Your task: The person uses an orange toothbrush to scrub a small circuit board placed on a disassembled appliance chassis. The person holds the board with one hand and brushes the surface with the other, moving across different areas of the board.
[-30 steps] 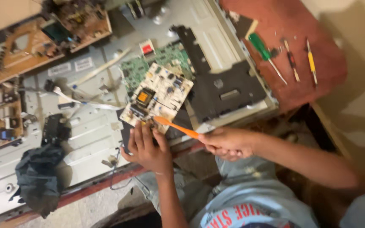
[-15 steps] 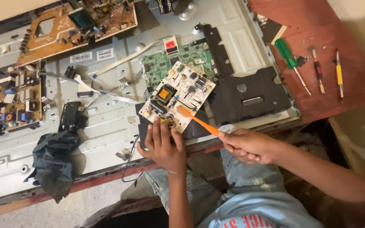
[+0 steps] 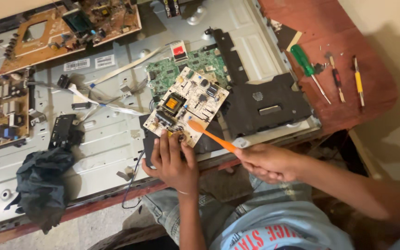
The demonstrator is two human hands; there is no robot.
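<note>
Left hand [image 3: 172,162] lies flat, fingers spread, pinning the white circuit board [image 3: 187,106] atop the metal panel [image 3: 107,134] near the table's front edge. Right hand [image 3: 267,162] is closed around an orange toothbrush [image 3: 209,135], bristles on the board.

The toothbrush [image 3: 209,134] is bright orange. The small circuit board [image 3: 187,105] under it is cream white, with a yellow and black part in its middle. The board behind [image 3: 172,73] is green. The big boards [image 3: 52,34] at the far side are brown. The metal panel [image 3: 112,134] is pale grey, the surface [image 3: 348,28] is reddish brown (with one green-handled screwdriver [image 3: 303,60] on it), and the cloth [image 3: 40,185] is dark grey.
</note>
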